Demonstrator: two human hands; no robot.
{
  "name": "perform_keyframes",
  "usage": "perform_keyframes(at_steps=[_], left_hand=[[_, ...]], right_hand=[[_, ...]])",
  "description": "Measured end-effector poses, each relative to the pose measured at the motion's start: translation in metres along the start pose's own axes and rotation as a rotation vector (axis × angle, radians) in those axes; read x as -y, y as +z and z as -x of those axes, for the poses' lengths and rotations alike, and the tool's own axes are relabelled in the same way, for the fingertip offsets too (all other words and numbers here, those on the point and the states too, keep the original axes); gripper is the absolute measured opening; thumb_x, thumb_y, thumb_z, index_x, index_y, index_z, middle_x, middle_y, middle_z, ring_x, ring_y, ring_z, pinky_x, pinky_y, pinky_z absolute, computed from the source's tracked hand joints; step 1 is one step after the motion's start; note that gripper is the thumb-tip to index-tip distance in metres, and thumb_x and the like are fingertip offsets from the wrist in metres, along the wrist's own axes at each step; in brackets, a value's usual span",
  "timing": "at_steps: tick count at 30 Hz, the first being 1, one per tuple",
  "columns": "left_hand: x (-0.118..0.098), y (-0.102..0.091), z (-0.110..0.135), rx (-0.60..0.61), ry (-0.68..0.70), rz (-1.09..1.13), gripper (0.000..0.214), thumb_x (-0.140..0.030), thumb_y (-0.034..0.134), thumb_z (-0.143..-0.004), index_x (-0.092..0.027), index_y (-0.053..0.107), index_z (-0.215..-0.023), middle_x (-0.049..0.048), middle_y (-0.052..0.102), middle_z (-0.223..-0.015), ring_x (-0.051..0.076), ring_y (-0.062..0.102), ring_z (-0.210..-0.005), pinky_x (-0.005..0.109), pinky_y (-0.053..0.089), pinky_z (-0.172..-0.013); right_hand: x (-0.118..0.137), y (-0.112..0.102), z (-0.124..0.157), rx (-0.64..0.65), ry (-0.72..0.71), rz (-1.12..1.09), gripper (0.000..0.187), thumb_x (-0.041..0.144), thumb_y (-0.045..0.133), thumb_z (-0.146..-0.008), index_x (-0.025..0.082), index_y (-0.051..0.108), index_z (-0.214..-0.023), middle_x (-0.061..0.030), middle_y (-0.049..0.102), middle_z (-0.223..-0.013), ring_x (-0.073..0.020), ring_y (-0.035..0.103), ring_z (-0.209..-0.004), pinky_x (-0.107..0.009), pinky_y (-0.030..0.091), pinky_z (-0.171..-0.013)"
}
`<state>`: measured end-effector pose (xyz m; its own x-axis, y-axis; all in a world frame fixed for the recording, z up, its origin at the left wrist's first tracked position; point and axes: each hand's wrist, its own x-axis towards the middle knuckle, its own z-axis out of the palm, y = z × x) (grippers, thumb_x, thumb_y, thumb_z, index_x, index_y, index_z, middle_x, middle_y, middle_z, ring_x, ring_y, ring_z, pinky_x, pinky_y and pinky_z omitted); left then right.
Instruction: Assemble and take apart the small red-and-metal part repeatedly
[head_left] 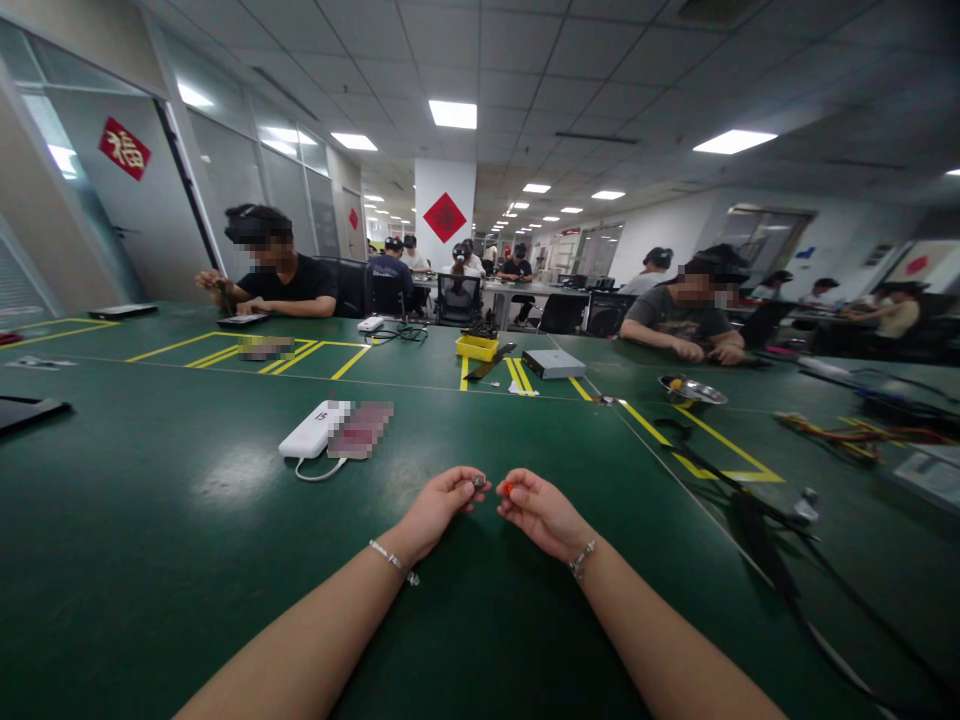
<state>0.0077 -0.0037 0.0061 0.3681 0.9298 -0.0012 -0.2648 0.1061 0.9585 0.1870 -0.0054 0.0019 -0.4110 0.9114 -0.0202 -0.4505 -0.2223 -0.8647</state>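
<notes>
My left hand [444, 505] rests on the green table [187, 520] with its fingers pinched on a small grey part [478, 481]. My right hand [534, 508] lies close beside it, pinching a small orange-red part [507, 488]. The two parts are a few centimetres apart and not touching. Both wrists wear thin bracelets. What the parts are is too small to tell.
A white power bank [313, 430] with a cable lies ahead to the left. A yellow box [477, 347], a grey flat box [553, 363] and a metal bowl [692, 390] sit farther back. Black cables [757, 520] run along the right. Other people sit at the far side.
</notes>
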Motion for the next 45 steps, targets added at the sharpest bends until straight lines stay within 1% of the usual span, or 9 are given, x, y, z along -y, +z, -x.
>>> perform_keyframes(at_steps=[8,11,17,21,23,26,29,37,45], left_hand=[[0.003,-0.002,-0.001,0.051,0.111,-0.016,0.017,-0.016,0.059,-0.066,-0.015,0.052,-0.082,-0.0007,0.055,-0.074,0.009,0.050,-0.069,0.021,0.036,-0.064],[0.003,-0.001,-0.001,0.028,0.136,-0.061,0.018,-0.016,0.059,-0.065,-0.015,0.051,-0.081,-0.0010,0.055,-0.075,0.009,0.050,-0.069,0.021,0.037,-0.066],[0.002,0.005,0.001,-0.090,0.235,-0.424,0.016,-0.021,0.057,-0.068,-0.015,0.052,-0.082,-0.0022,0.052,-0.067,0.009,0.048,-0.061,0.021,0.038,-0.059],[-0.002,0.009,0.004,-0.182,0.318,-0.620,0.014,-0.021,0.056,-0.068,-0.016,0.054,-0.081,-0.0013,0.053,-0.069,0.010,0.049,-0.062,0.022,0.039,-0.059],[-0.003,0.011,0.005,-0.196,0.363,-0.693,0.013,-0.019,0.056,-0.068,-0.016,0.055,-0.080,-0.0004,0.054,-0.072,0.011,0.050,-0.065,0.023,0.040,-0.061],[-0.002,0.012,0.006,-0.173,0.425,-0.778,0.012,-0.017,0.056,-0.068,-0.017,0.056,-0.080,0.0001,0.055,-0.075,0.011,0.051,-0.069,0.023,0.041,-0.063],[0.000,0.012,0.007,-0.164,0.462,-0.828,0.011,-0.016,0.056,-0.068,-0.018,0.057,-0.079,-0.0001,0.055,-0.076,0.011,0.051,-0.069,0.023,0.041,-0.064],[0.002,0.012,0.007,-0.230,0.502,-0.873,0.009,-0.017,0.055,-0.070,-0.018,0.055,-0.079,-0.0014,0.053,-0.072,0.010,0.050,-0.065,0.023,0.040,-0.061],[0.001,0.011,0.008,-0.247,0.523,-0.940,0.006,-0.017,0.054,-0.071,-0.018,0.055,-0.077,-0.0011,0.052,-0.073,0.011,0.050,-0.066,0.023,0.040,-0.062]], right_hand=[[-0.002,-0.002,-0.001,-0.011,0.014,0.002,0.022,0.019,0.066,-0.062,0.016,0.058,-0.081,-0.0024,0.062,-0.078,-0.0086,0.054,-0.063,-0.029,0.040,-0.072],[-0.002,-0.001,-0.001,-0.021,0.017,0.006,0.019,0.020,0.066,-0.063,0.015,0.059,-0.080,-0.0019,0.062,-0.073,-0.0090,0.054,-0.063,-0.029,0.040,-0.072],[-0.003,0.001,-0.002,-0.069,0.003,-0.005,0.023,0.018,0.067,-0.061,0.017,0.058,-0.082,-0.0005,0.062,-0.072,-0.0079,0.054,-0.061,-0.028,0.041,-0.071],[-0.004,0.005,-0.003,-0.120,-0.020,0.010,0.023,0.016,0.068,-0.059,0.018,0.057,-0.079,0.0011,0.061,-0.073,-0.0065,0.053,-0.059,-0.026,0.041,-0.069],[-0.005,0.008,-0.003,-0.154,-0.030,0.032,0.021,0.016,0.068,-0.058,0.017,0.056,-0.076,0.0020,0.061,-0.071,-0.0059,0.052,-0.058,-0.025,0.041,-0.068],[-0.006,0.013,-0.003,-0.200,-0.038,0.071,0.021,0.017,0.069,-0.056,0.017,0.056,-0.073,0.0027,0.059,-0.067,-0.0058,0.051,-0.057,-0.024,0.040,-0.066],[-0.007,0.016,-0.003,-0.226,-0.053,0.095,0.023,0.019,0.070,-0.055,0.016,0.057,-0.073,0.0017,0.060,-0.067,-0.0068,0.052,-0.059,-0.024,0.040,-0.066],[-0.009,0.018,-0.005,-0.271,-0.071,0.114,0.024,0.022,0.071,-0.052,0.016,0.059,-0.072,0.0010,0.061,-0.066,-0.0071,0.052,-0.057,-0.025,0.041,-0.065],[-0.010,0.023,-0.003,-0.269,-0.074,0.174,0.025,0.026,0.070,-0.055,0.014,0.063,-0.076,-0.0032,0.064,-0.073,-0.0108,0.057,-0.064,-0.030,0.042,-0.073]])
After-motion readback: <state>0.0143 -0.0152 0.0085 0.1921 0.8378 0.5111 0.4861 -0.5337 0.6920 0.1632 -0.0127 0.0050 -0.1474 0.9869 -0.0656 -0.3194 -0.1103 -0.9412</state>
